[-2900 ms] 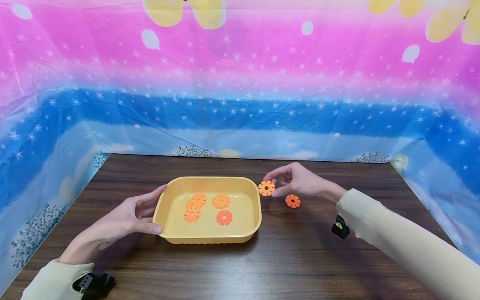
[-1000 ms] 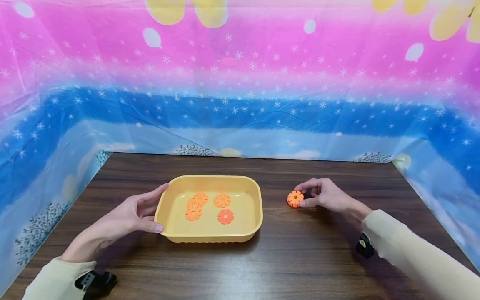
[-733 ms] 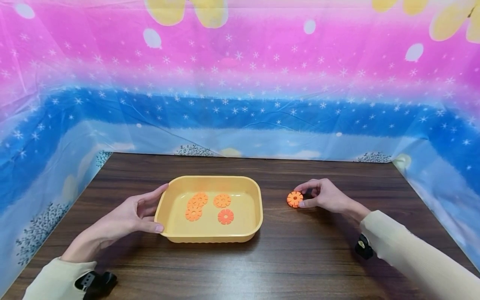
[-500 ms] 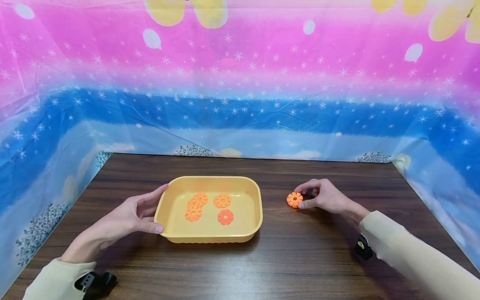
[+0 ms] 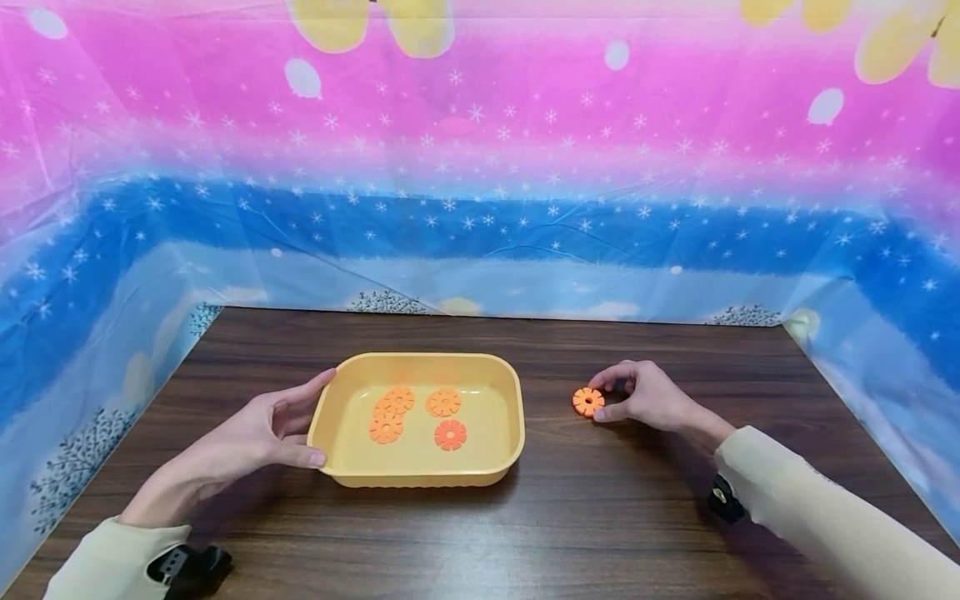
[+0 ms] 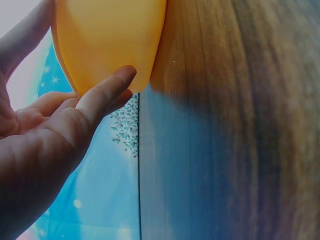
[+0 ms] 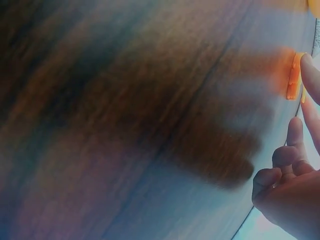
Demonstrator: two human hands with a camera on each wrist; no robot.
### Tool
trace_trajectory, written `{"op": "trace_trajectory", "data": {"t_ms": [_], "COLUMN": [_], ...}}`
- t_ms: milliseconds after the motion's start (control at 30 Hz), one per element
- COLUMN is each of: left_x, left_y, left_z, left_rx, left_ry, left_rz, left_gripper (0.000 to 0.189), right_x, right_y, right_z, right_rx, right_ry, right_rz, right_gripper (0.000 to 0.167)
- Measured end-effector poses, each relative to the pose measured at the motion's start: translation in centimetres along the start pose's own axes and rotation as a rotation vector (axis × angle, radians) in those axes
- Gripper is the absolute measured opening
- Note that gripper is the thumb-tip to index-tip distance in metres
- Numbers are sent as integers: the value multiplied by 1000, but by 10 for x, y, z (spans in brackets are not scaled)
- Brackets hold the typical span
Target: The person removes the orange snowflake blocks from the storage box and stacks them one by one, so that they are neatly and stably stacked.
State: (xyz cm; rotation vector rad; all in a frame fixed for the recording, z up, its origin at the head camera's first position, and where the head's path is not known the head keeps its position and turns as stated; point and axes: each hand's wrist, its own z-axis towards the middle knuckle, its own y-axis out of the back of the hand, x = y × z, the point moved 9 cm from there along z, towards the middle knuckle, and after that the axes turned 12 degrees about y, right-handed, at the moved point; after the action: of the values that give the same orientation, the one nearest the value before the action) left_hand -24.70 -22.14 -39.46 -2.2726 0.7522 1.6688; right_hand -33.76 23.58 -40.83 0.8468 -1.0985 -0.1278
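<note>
At the right hand (image 5: 648, 395), we find thumb and fingers (image 5: 607, 376) pinching the near and far edge of an orange disc (image 5: 588, 402). We record it as roughly level, low over the counter (image 5: 465, 542), to the right of the tray and well apart from it. The governing relation, in our judgement, is vertical: the right wrist view shows a red disc (image 7: 290, 90) on the counter side of the orange disc, the two close together and nearly in line. Whether they are fully touching, we cannot tell. Both are round, so we note no long axis. The right hand is by far the nearer to them.

Further out, we observe the tray (image 5: 427, 478), its long axis running left to right. Inside it lie a cluster of overlapping discs (image 5: 386, 430) toward the left, a single disc (image 5: 443, 403) and, nearer the person, a redder disc (image 5: 450, 435). The left hand (image 5: 247, 433) holds the tray's left end between thumb and fingers. Behind the counter hangs a printed cloth (image 5: 480, 225).

Against the earliest frame, we note that the orange disc has left the tray's right rim for the red disc, previously uncovered. The tray and its contents appear unchanged.
</note>
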Motion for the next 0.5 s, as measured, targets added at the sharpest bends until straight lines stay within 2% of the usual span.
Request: {"op": "trace_trajectory", "data": {"t_ms": [500], "left_x": [-3], "left_y": [-1], "left_z": [-2], "left_rx": [16], "left_ry": [-23], "left_rz": [-8], "left_gripper": [109], "right_x": [-4], "right_y": [-1], "right_z": [0], "right_rx": [4], "right_ry": [-6], "right_rz": [-22], "right_gripper": [36]}}
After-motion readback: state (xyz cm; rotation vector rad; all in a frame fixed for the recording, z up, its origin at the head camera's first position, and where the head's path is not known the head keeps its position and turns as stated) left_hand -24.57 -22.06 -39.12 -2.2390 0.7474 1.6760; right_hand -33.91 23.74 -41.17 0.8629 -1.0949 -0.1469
